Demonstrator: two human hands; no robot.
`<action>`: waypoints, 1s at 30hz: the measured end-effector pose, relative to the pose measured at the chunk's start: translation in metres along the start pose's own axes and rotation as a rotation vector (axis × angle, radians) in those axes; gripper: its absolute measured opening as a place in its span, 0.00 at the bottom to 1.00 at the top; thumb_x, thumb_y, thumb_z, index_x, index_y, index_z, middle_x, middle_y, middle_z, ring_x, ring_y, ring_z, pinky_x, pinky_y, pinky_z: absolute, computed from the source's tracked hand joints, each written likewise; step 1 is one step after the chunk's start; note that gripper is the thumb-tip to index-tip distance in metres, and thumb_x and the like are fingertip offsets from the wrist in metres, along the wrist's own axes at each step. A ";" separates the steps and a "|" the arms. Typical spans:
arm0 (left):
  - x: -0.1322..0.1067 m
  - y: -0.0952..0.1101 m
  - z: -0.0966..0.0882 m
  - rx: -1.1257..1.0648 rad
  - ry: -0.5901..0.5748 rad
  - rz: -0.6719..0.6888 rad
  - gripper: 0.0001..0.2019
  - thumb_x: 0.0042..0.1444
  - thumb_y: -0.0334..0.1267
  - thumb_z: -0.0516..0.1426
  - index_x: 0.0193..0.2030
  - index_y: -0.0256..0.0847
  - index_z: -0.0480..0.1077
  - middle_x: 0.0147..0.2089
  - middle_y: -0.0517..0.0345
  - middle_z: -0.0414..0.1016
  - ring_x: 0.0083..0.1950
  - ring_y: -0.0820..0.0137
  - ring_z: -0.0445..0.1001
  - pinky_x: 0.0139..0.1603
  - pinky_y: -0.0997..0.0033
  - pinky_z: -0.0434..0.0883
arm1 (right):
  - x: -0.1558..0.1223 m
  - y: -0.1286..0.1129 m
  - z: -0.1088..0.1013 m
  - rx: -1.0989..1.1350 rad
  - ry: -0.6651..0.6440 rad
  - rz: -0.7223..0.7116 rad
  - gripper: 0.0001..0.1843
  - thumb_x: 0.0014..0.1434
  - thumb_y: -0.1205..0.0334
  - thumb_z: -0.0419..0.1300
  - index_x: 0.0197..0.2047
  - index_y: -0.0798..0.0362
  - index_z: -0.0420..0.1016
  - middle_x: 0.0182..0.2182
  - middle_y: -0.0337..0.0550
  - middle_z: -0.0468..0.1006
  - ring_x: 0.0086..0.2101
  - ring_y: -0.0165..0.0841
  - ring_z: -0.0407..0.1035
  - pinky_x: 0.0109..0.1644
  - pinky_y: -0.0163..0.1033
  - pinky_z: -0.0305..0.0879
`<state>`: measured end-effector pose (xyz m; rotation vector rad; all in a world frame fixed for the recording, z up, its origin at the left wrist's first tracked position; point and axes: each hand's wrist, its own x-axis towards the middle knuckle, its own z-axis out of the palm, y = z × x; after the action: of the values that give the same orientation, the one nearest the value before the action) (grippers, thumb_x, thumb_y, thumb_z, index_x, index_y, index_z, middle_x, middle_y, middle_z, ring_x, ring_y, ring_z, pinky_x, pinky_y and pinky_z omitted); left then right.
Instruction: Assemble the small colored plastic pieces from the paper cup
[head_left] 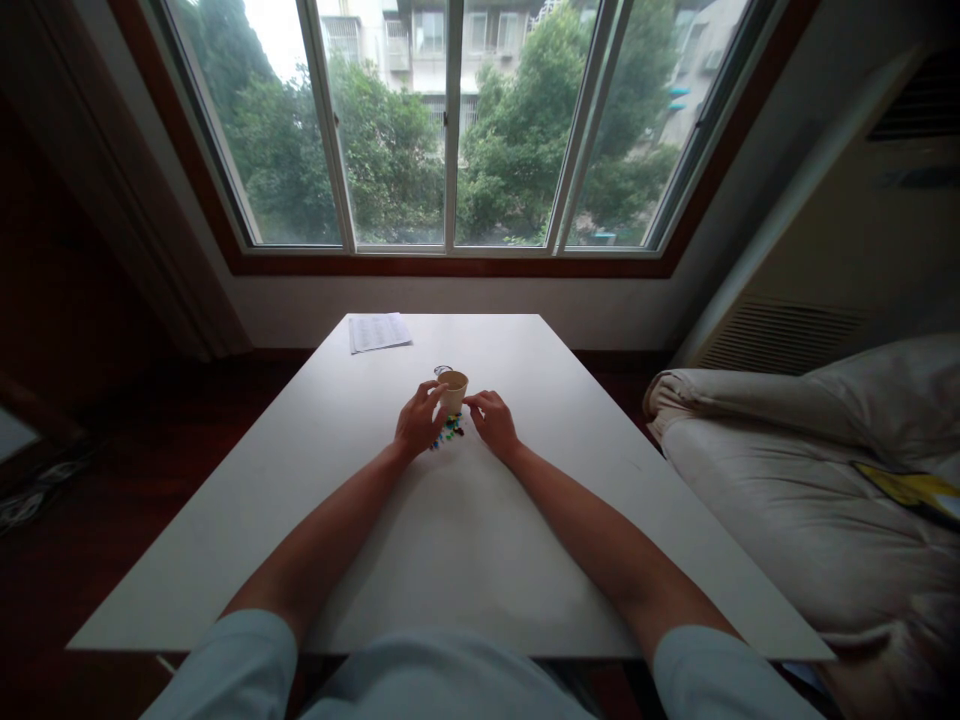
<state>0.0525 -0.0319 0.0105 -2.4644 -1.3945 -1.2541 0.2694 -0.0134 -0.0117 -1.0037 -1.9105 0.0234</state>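
Note:
A small tan paper cup [452, 393] stands on the white table [480, 560], its open mouth facing up. My left hand [418, 420] is closed on the cup's left side, fingers at the rim and thumb lower down. On the other side, my right hand [491, 420] has its index finger stretched to the lower right of the cup, at or almost at its wall, with the thumb apart below. Small green, blue, yellow and dark pieces [451, 428] lie loose in front of the cup, partly behind my left hand; they are too small to name.
Behind the cup lies a small clear or wiry object [442, 370], partly hidden. Printed paper sheets [380, 332] rest near the table's far left corner. A padded cream sofa [795, 480] stands to the right, and a window [450, 130] is beyond the table.

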 end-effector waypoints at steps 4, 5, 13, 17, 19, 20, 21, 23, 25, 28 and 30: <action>-0.001 -0.003 0.002 -0.054 0.048 -0.085 0.22 0.67 0.36 0.54 0.67 0.46 0.66 0.66 0.49 0.67 0.47 0.68 0.78 0.45 0.66 0.77 | 0.000 0.000 0.000 -0.004 0.008 0.002 0.15 0.65 0.73 0.56 0.43 0.48 0.82 0.38 0.45 0.80 0.42 0.41 0.70 0.49 0.46 0.69; -0.001 -0.004 0.002 -0.067 0.058 -0.108 0.21 0.67 0.36 0.54 0.66 0.46 0.66 0.65 0.50 0.68 0.47 0.69 0.78 0.45 0.67 0.77 | 0.000 0.000 0.000 -0.003 0.012 0.004 0.14 0.64 0.73 0.56 0.41 0.48 0.81 0.37 0.45 0.80 0.42 0.41 0.70 0.48 0.46 0.69; -0.001 -0.028 0.011 -0.013 -0.008 -0.255 0.12 0.65 0.34 0.55 0.48 0.42 0.79 0.51 0.49 0.76 0.53 0.61 0.74 0.57 0.60 0.72 | 0.000 -0.003 -0.002 -0.006 0.035 0.031 0.14 0.63 0.73 0.55 0.39 0.49 0.80 0.37 0.45 0.80 0.41 0.41 0.70 0.47 0.46 0.71; -0.001 -0.041 0.016 0.067 -0.072 -0.361 0.10 0.64 0.36 0.56 0.43 0.42 0.81 0.50 0.49 0.77 0.55 0.58 0.72 0.61 0.57 0.69 | 0.001 -0.010 -0.006 -0.046 0.075 0.005 0.15 0.66 0.69 0.54 0.49 0.49 0.80 0.44 0.48 0.80 0.48 0.43 0.71 0.54 0.50 0.72; -0.001 -0.044 0.017 0.107 -0.091 -0.416 0.11 0.64 0.37 0.56 0.43 0.43 0.81 0.51 0.48 0.77 0.56 0.56 0.71 0.61 0.56 0.68 | 0.003 -0.014 -0.008 -0.063 0.086 -0.033 0.17 0.69 0.66 0.54 0.56 0.49 0.78 0.51 0.49 0.79 0.55 0.44 0.69 0.61 0.53 0.70; -0.001 -0.045 0.018 0.121 -0.103 -0.439 0.11 0.64 0.38 0.56 0.44 0.43 0.81 0.52 0.48 0.77 0.56 0.56 0.71 0.61 0.56 0.68 | 0.003 -0.017 -0.008 -0.069 0.082 -0.056 0.19 0.69 0.64 0.54 0.60 0.49 0.76 0.55 0.50 0.78 0.58 0.44 0.67 0.64 0.55 0.68; -0.001 -0.046 0.018 0.129 -0.116 -0.459 0.11 0.63 0.38 0.56 0.44 0.43 0.81 0.52 0.48 0.77 0.57 0.56 0.71 0.61 0.56 0.68 | 0.004 -0.018 -0.008 -0.073 0.070 -0.077 0.20 0.70 0.63 0.53 0.62 0.49 0.75 0.58 0.50 0.76 0.60 0.45 0.66 0.67 0.56 0.67; -0.001 -0.047 0.018 0.133 -0.143 -0.477 0.12 0.63 0.36 0.55 0.45 0.44 0.81 0.54 0.49 0.77 0.57 0.57 0.72 0.61 0.58 0.68 | 0.005 -0.020 -0.007 -0.079 0.029 -0.105 0.23 0.71 0.61 0.53 0.66 0.48 0.72 0.62 0.49 0.74 0.65 0.45 0.62 0.70 0.58 0.64; 0.000 -0.047 0.018 0.128 -0.172 -0.472 0.13 0.63 0.34 0.54 0.46 0.44 0.81 0.55 0.51 0.77 0.57 0.60 0.73 0.60 0.61 0.68 | 0.004 -0.019 -0.005 -0.084 -0.012 -0.112 0.24 0.71 0.59 0.53 0.68 0.47 0.70 0.64 0.48 0.73 0.67 0.45 0.60 0.71 0.59 0.63; 0.000 -0.049 0.018 0.141 -0.228 -0.448 0.15 0.63 0.31 0.53 0.46 0.45 0.81 0.56 0.54 0.78 0.55 0.62 0.74 0.59 0.62 0.68 | 0.004 -0.016 -0.003 -0.090 -0.030 -0.113 0.24 0.72 0.59 0.53 0.69 0.47 0.70 0.65 0.47 0.72 0.68 0.44 0.60 0.72 0.58 0.62; 0.001 -0.051 0.016 0.161 -0.263 -0.427 0.15 0.62 0.31 0.54 0.46 0.46 0.82 0.56 0.54 0.79 0.55 0.62 0.74 0.59 0.62 0.68 | 0.003 -0.014 -0.002 -0.099 -0.030 -0.111 0.25 0.72 0.58 0.53 0.70 0.48 0.69 0.66 0.47 0.71 0.68 0.43 0.59 0.72 0.57 0.61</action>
<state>0.0250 0.0056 -0.0170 -2.3644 -2.0828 -0.8372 0.2614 -0.0211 -0.0029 -0.9658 -2.0081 -0.1215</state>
